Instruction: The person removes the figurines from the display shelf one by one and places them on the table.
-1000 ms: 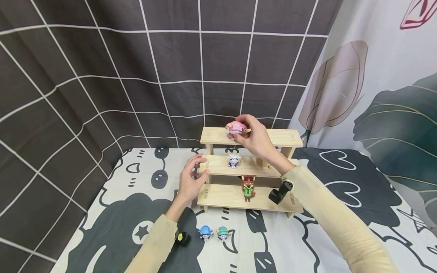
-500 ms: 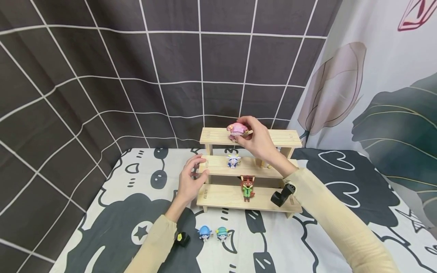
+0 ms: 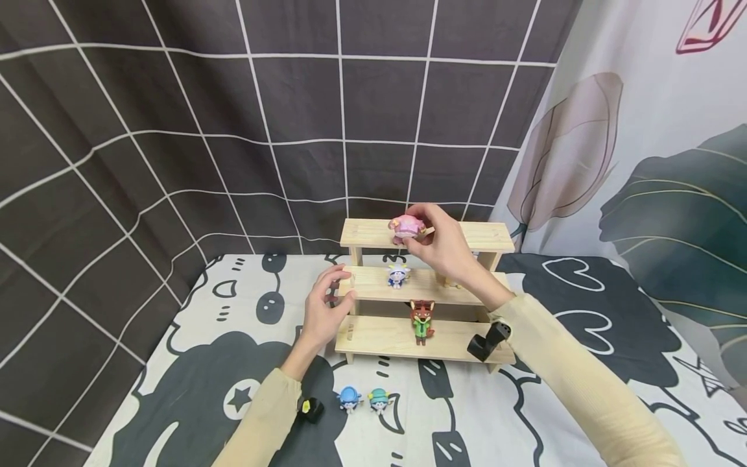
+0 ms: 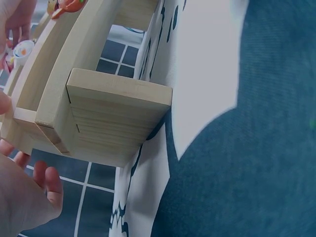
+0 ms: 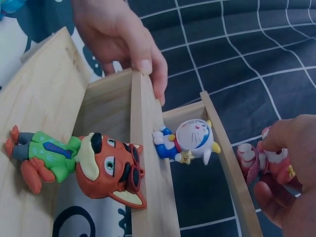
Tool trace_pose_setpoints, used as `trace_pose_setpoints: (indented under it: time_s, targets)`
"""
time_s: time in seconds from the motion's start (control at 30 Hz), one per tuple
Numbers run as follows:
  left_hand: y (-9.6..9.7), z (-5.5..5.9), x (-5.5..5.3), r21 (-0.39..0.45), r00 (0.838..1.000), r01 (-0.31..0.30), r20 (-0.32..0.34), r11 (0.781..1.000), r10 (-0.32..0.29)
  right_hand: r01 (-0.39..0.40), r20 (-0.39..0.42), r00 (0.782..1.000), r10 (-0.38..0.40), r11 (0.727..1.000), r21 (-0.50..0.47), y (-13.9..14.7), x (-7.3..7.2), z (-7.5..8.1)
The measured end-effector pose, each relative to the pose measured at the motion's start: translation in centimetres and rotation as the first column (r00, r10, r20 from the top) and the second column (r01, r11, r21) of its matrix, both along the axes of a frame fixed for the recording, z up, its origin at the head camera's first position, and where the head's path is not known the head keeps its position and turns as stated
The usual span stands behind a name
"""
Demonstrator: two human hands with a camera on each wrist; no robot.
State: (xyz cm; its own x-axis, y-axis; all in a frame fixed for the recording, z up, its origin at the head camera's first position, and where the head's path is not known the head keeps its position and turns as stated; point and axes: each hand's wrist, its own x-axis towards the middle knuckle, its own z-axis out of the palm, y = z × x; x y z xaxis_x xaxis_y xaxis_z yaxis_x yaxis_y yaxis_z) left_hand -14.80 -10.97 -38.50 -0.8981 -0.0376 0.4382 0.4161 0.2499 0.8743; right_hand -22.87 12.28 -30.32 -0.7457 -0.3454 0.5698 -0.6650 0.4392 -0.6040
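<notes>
The right hand (image 3: 440, 241) is pinching a pink toy (image 3: 404, 227) at the top step of the wooden shelf (image 3: 379, 334). The left hand (image 3: 323, 310) is holding the shelf's left end. A fox toy (image 3: 421, 322) is standing on the shelf's bottom step. A blue-hat toy (image 3: 349, 398) and a green-hat toy (image 3: 379, 400) are waiting in front of the shelf.

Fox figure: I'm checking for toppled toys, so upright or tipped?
Upright: in the head view, the fox figure stands feet-down on the lowest shelf.
</notes>
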Motion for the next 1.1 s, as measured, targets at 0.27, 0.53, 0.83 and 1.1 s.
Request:
trace_pose_setpoints:
  time_s: [0.27, 0.53, 0.83, 1.1]
  targets:
    - [0.0, 0.1, 0.0, -0.003, 1.000, 0.000, 0.003, 1.000, 0.000, 0.005, 0.004, 1.000, -0.005, 1.000, 0.003, 0.3, 0.8, 0.0]
    - [0.0, 0.1, 0.1, -0.006, 1.000, 0.001, 0.010, 1.000, -0.001, 0.004, -0.024, 1.000, -0.003, 0.999, 0.032, 0.7, 1.8, -0.1]
    - [0.0, 0.1, 0.1, -0.004, 1.000, 0.001, 0.016, 1.000, -0.001, -0.017, -0.055, 0.998, 0.018, 1.000, 0.022, 0.7, 2.6, -0.3]
    - [0.0, 0.1, 0.1, -0.004, 1.000, -0.002, 0.011, 1.000, 0.002, -0.029, -0.049, 0.998, 0.031, 0.999, 0.028, 0.9, 4.0, -0.2]
